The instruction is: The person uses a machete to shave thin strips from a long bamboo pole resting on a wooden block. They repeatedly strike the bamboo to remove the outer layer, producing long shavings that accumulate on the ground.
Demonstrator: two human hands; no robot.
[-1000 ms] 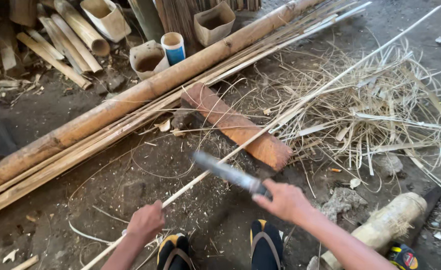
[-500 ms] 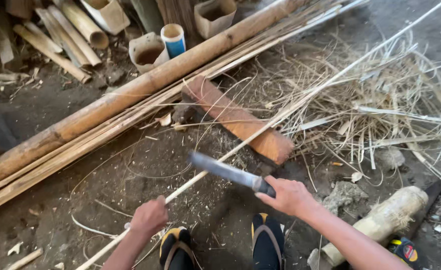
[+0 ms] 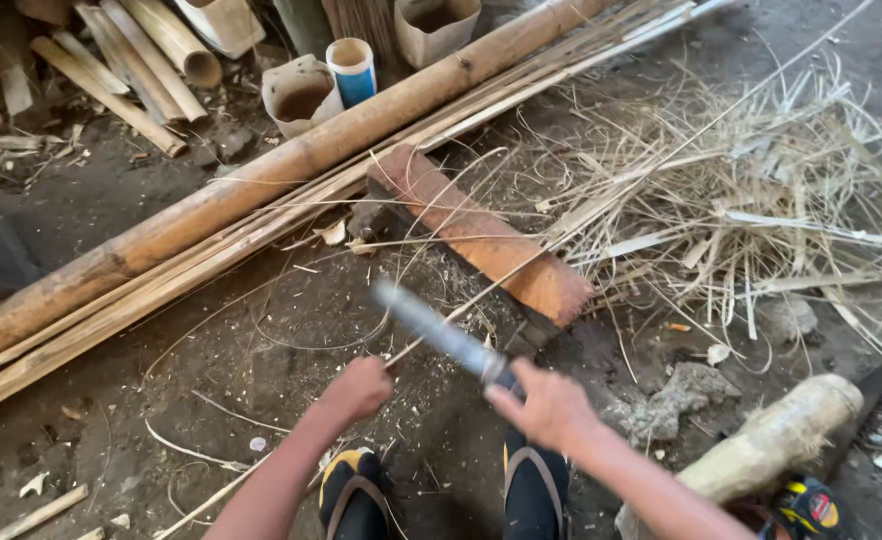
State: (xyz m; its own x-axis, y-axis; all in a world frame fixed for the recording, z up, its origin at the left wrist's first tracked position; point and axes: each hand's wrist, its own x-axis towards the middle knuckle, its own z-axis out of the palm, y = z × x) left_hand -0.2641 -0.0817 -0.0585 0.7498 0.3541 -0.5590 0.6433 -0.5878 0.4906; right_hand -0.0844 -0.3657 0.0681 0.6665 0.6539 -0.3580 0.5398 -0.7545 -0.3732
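Swung down and leftward since half a second ago, the knife (image 3: pixel 439 332) now blurs just above the strip (image 3: pixel 481 295), its tip nearer the left hand (image 3: pixel 359 388). Right hand (image 3: pixel 551 408) is clenched around the knife handle; left hand is closed on the strip's near end, just ahead of the sandals (image 3: pixel 353 492). Blade points to 10 o'clock, its long axis running from 4 to 10. Strip runs from 7 to 1 o'clock, crossing the plank (image 3: pixel 481 235) toward the shavings (image 3: pixel 751 200). Big pole (image 3: pixel 261 185) lies beyond, at 11 o'clock. Done well, the cut likely wants the edge travelling away from the gripping fingers, at a shallow angle, with the strip held taut and steady.
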